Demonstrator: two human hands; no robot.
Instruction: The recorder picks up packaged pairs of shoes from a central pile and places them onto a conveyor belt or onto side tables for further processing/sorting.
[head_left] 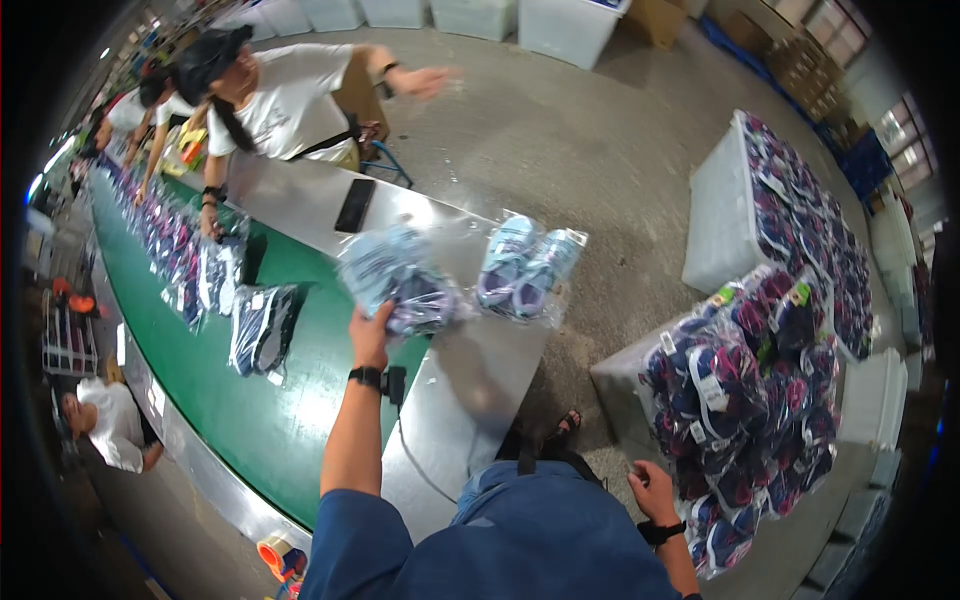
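My left hand (370, 335) grips a bagged pair (400, 280) over the belt (290, 400); slick plastic could slip. Right hand (652, 492) loose, empty, near bin (615, 385).

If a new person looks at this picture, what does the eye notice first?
First, the left hand at the centre, holding a clear bag of pale blue shoes above the green conveyor belt. Next, the heaped bin of bagged dark shoes at right, where the right hand reaches.
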